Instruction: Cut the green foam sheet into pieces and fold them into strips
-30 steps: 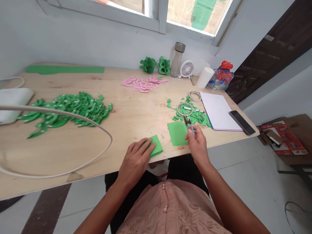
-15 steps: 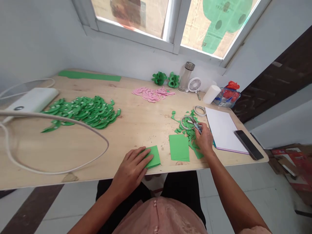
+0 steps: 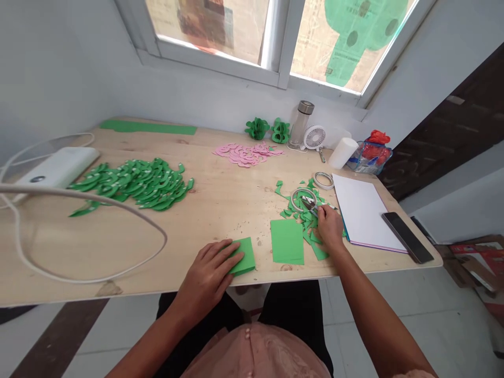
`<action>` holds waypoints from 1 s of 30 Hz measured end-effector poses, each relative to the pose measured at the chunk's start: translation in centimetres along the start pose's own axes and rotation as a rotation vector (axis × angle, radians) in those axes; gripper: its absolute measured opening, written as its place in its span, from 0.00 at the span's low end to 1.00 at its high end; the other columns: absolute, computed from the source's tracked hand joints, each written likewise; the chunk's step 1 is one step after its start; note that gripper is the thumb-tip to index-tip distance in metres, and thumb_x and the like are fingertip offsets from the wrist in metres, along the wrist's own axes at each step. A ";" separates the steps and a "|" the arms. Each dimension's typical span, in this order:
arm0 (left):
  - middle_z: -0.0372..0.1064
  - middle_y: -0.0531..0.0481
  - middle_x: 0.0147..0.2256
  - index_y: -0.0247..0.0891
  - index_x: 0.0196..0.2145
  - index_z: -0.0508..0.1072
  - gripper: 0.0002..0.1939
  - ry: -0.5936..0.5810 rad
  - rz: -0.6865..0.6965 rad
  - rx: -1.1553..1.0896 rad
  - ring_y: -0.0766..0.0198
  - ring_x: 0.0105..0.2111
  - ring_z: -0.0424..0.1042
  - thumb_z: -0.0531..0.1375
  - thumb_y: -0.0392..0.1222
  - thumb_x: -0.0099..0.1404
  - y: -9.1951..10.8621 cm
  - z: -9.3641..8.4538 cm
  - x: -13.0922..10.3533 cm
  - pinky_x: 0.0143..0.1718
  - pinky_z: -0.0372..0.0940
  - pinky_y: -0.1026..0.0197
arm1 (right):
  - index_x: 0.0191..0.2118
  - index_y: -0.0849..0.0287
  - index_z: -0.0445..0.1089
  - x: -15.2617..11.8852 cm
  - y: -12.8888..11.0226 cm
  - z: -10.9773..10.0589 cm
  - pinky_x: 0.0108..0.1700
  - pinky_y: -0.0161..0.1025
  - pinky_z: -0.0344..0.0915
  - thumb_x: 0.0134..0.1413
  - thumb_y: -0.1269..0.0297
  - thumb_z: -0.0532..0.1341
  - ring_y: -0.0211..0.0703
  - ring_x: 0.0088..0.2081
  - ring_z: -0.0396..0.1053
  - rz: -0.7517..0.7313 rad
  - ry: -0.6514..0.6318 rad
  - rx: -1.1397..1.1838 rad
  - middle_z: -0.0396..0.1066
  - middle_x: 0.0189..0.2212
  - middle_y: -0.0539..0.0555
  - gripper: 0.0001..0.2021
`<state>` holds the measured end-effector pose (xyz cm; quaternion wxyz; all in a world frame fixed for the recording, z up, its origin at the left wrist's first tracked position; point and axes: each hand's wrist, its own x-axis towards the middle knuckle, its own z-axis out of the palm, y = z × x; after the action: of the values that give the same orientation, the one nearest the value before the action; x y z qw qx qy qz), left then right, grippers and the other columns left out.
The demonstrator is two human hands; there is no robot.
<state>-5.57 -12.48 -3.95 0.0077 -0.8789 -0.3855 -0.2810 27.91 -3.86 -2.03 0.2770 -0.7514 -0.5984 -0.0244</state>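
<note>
My left hand (image 3: pixel 212 264) lies palm down with its fingers stretched out over a folded green paper (image 3: pixel 244 256) near the table's front edge. My right hand (image 3: pixel 329 227) is closed around the scissors (image 3: pixel 311 205), whose handles are mostly hidden in it. The blades point left, over a roll of tape (image 3: pixel 303 200) lying among green paper scraps (image 3: pixel 292 212). Between my hands rests a flat green paper rectangle (image 3: pixel 287 241).
Cut green pieces (image 3: pixel 142 184) are heaped at left beside a white power bank (image 3: pixel 59 170) and cable. Pink cutouts (image 3: pixel 248 154), two green paper shapes, a bottle (image 3: pixel 301 125) and a small fan (image 3: pixel 314 137) stand farther back. White sheets (image 3: pixel 364 210) and a phone (image 3: pixel 407 237) lie right.
My right hand has lowered the scissors slightly onto the scraps, and their handles now show less. My left hand stays on the folded paper. The view has shifted a little.
</note>
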 end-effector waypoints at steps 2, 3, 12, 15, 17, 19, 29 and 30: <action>0.72 0.43 0.51 0.39 0.49 0.72 0.16 0.003 -0.015 -0.013 0.53 0.54 0.67 0.51 0.34 0.66 0.1 -0.1 0.0 0.53 0.64 0.45 | 0.34 0.60 0.73 0.1 -0.2 -0.1 0.38 0.40 0.56 0.60 0.63 0.49 0.48 0.35 0.65 -0.018 0.020 -0.012 0.72 0.31 0.59 0.15; 0.72 0.44 0.51 0.39 0.49 0.72 0.16 0.004 -0.031 -0.027 0.53 0.54 0.67 0.51 0.35 0.66 0.2 -0.1 0.1 0.52 0.64 0.46 | 0.35 0.60 0.72 0.1 -0.4 -0.3 0.40 0.42 0.57 0.59 0.64 0.50 0.49 0.36 0.65 -0.033 0.031 -0.016 0.72 0.32 0.59 0.14; 0.74 0.46 0.47 0.40 0.47 0.73 0.14 0.058 -0.230 -0.252 0.57 0.51 0.70 0.51 0.38 0.68 0.3 -0.4 0.6 0.54 0.64 0.46 | 0.41 0.57 0.70 -5.0 -5.0 -3.3 0.47 0.47 0.61 0.61 0.65 0.52 0.51 0.43 0.66 -0.311 0.049 0.154 0.72 0.39 0.58 0.10; 0.75 0.47 0.47 0.41 0.47 0.72 0.14 0.082 -0.257 -0.286 0.57 0.50 0.71 0.51 0.39 0.68 0.3 -0.3 0.6 0.53 0.65 0.47 | 0.41 0.57 0.70 -8.8 -7.8 -3.6 0.45 0.46 0.62 0.62 0.68 0.53 0.48 0.40 0.67 -0.587 -0.122 0.328 0.73 0.37 0.56 0.09; 0.75 0.47 0.47 0.41 0.48 0.72 0.14 0.088 -0.248 -0.291 0.57 0.50 0.71 0.52 0.39 0.68 0.3 -0.2 0.5 0.53 0.65 0.47 | 0.41 0.58 0.71 -10.8 -9.3 -3.4 0.45 0.46 0.62 0.62 0.68 0.55 0.47 0.42 0.67 -0.713 -0.204 0.347 0.74 0.38 0.56 0.07; 0.74 0.46 0.47 0.40 0.47 0.73 0.14 0.085 -0.224 -0.283 0.56 0.51 0.70 0.52 0.38 0.68 0.3 -0.2 0.5 0.54 0.65 0.47 | 0.41 0.58 0.71 -12.0 -10.0 -3.0 0.46 0.46 0.61 0.62 0.69 0.56 0.47 0.43 0.66 -0.742 -0.251 0.308 0.74 0.39 0.56 0.07; 0.74 0.45 0.47 0.39 0.47 0.72 0.14 0.080 -0.199 -0.229 0.55 0.51 0.70 0.52 0.37 0.67 0.4 0.0 0.4 0.54 0.65 0.44 | 0.47 0.58 0.71 -12.8 -9.2 -2.6 0.49 0.48 0.61 0.63 0.70 0.55 0.50 0.49 0.64 -0.878 -0.284 0.088 0.72 0.49 0.58 0.11; 0.74 0.45 0.47 0.39 0.47 0.72 0.14 0.077 -0.191 -0.219 0.55 0.51 0.70 0.52 0.36 0.67 0.5 0.1 0.3 0.54 0.64 0.44 | 0.49 0.59 0.70 -13.0 -9.0 -2.6 0.49 0.49 0.61 0.63 0.70 0.54 0.51 0.50 0.64 -0.897 -0.283 0.067 0.71 0.50 0.58 0.12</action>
<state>-5.03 -12.56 -3.75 -0.1003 -0.8224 -0.4338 -0.3541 16.83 -15.37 -1.10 0.1791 -0.4051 -0.8963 -0.0197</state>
